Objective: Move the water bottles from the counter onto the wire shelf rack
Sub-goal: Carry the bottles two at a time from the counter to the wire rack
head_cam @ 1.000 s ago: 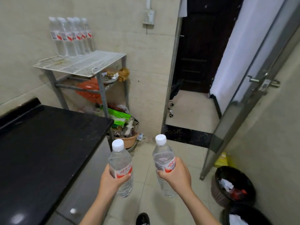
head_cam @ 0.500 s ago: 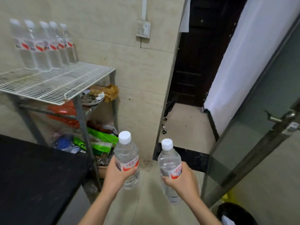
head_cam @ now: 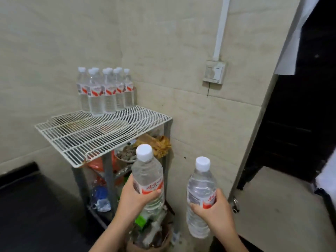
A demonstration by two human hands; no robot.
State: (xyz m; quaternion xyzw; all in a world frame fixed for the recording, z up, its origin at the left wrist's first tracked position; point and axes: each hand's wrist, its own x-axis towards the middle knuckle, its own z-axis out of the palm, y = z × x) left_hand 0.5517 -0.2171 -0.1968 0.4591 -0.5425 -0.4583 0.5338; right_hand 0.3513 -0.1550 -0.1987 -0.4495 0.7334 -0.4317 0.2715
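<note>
My left hand (head_cam: 134, 197) curls round one water bottle (head_cam: 147, 171), my right hand (head_cam: 216, 210) round the second bottle (head_cam: 200, 182), both upright, caps up. Wire shelf rack (head_cam: 101, 135) lies up and left; my left hand is nearer its bare front, stored bottles (head_cam: 105, 91) at the back.

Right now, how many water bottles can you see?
10. Eight bunched bottles stand at the back of the wire shelf rack; others may hide behind them. The left hand holds the left bottle, the right hand the right bottle.
</note>
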